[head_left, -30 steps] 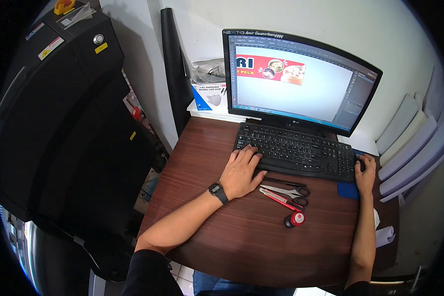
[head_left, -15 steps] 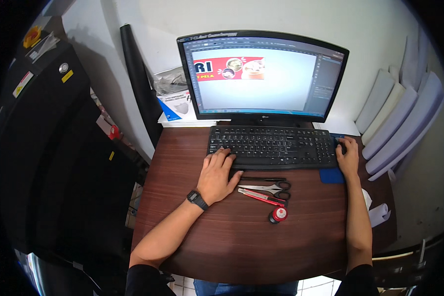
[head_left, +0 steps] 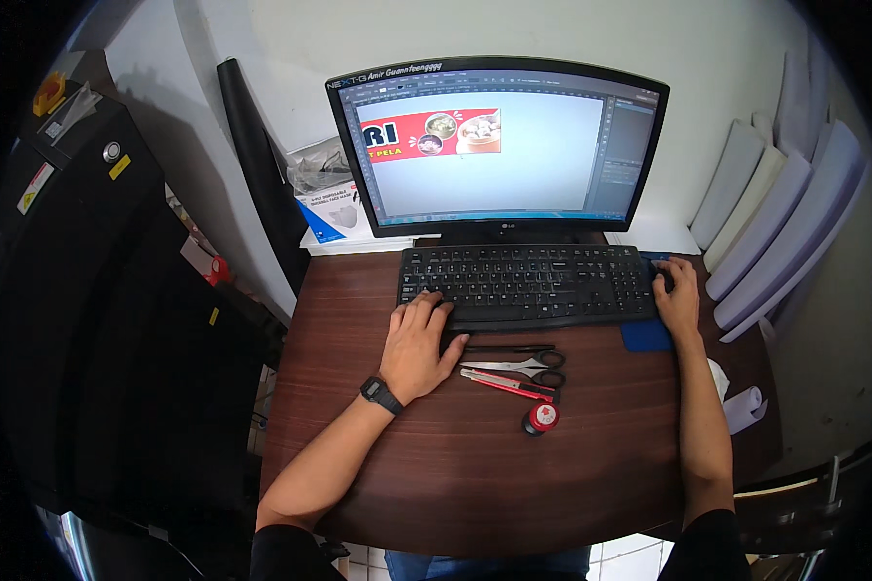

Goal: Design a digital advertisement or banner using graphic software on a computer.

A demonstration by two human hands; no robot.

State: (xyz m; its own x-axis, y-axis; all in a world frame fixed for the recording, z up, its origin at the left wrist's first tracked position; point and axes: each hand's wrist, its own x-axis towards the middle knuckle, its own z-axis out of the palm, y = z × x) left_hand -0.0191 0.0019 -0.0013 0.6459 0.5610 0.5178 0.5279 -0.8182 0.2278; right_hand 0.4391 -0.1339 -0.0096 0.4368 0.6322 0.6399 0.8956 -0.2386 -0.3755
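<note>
My left hand (head_left: 417, 351) rests at the lower left corner of the black keyboard (head_left: 528, 287), fingertips on its keys, the thumb stretched out over the table. A black wristwatch (head_left: 381, 394) is on that wrist. Right of the keyboard, my right hand (head_left: 680, 298) is curled over a dark computer mouse (head_left: 661, 275), mostly hidden under the fingers, on a blue mouse pad (head_left: 645, 336). Ahead stands a monitor (head_left: 499, 189) with a red food banner in an editing window. Below the keyboard lie a thin black pen-like stick (head_left: 504, 348), scissors (head_left: 513, 367) and a red utility knife (head_left: 510, 384).
A small round red-and-black object (head_left: 543, 417) sits on the brown table (head_left: 475, 474). Rolls of white material (head_left: 775, 208) lean at the right. A face mask box (head_left: 337, 215) and a black tube (head_left: 262, 184) stand left of the monitor. A large black machine (head_left: 116, 320) fills the left.
The whole view has shifted a little, so the monitor and keyboard appear slightly farther left. Both hands keep their places, at the keyboard and on the mouse.
</note>
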